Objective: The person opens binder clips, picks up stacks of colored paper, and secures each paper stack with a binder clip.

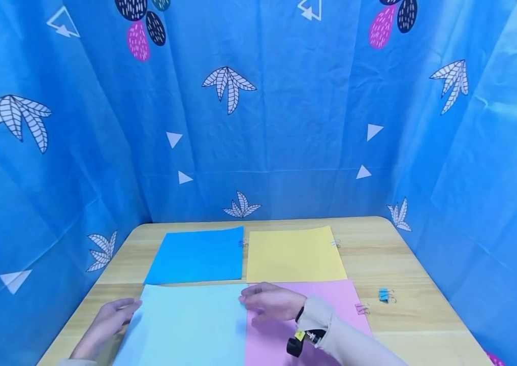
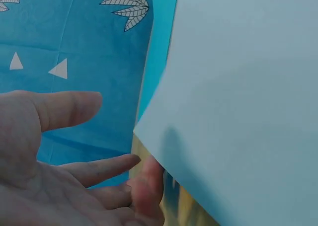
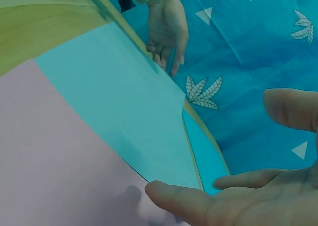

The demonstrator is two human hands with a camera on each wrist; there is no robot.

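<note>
A pale blue sheet of paper [image 1: 190,325] lies at the front left of the table. My left hand [image 1: 107,325] is beside its left edge, fingers loosely extended and thumb apart; the left wrist view shows the fingertips right by the sheet's edge. Over the seam between this sheet and the pink sheet [image 1: 322,300] is my right hand [image 1: 274,301], palm turned inward. Its fingers [image 3: 184,201] are fairly straight, with a fingertip near the pale blue edge in the right wrist view. Neither hand grips anything.
Behind lie a bright blue sheet [image 1: 199,256] and a yellow sheet [image 1: 295,256]. Small clips sit at sheet edges, such as the pink binder clip [image 1: 360,308]. A teal binder clip [image 1: 384,295] lies on the wooden table [image 1: 414,315] at right. Blue patterned curtains [image 1: 286,127] enclose the table.
</note>
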